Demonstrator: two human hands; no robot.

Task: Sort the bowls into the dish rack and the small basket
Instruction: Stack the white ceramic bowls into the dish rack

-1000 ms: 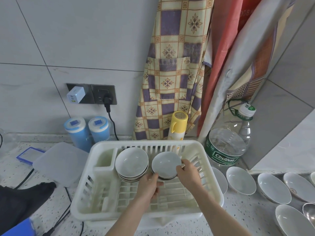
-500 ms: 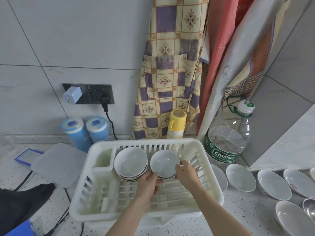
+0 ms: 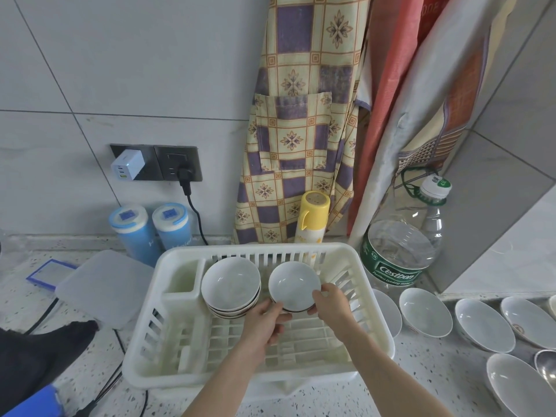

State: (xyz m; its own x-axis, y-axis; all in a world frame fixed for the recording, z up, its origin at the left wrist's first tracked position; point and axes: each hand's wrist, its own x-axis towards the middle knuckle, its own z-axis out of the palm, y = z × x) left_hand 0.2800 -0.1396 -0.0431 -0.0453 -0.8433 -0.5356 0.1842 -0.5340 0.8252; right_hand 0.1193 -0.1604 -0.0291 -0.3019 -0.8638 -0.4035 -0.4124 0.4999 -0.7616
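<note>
A white plastic dish rack (image 3: 168,350) stands on the speckled counter in front of me. Inside it at the back, a stack of white bowls (image 3: 230,285) leans tilted. Beside that stack on the right is a smaller stack of white bowls (image 3: 293,284), also tilted. My left hand (image 3: 264,323) grips its lower left rim, and my right hand (image 3: 332,302) holds its right rim with thumb on the front. Several more white bowls (image 3: 425,314) lie on the counter to the right of the rack. No small basket is in view.
A large clear water bottle (image 3: 400,254) stands right of the rack. Behind the rack are a yellow-capped bottle (image 3: 311,218) and two blue canisters (image 3: 150,230). A translucent lid (image 3: 102,287), cables and dark cloth (image 3: 36,356) lie to the left. Aprons hang on the wall.
Both hands stay on the small stack of bowls in the rack. The camera view has tipped slightly; the bowls have barely shifted.
</note>
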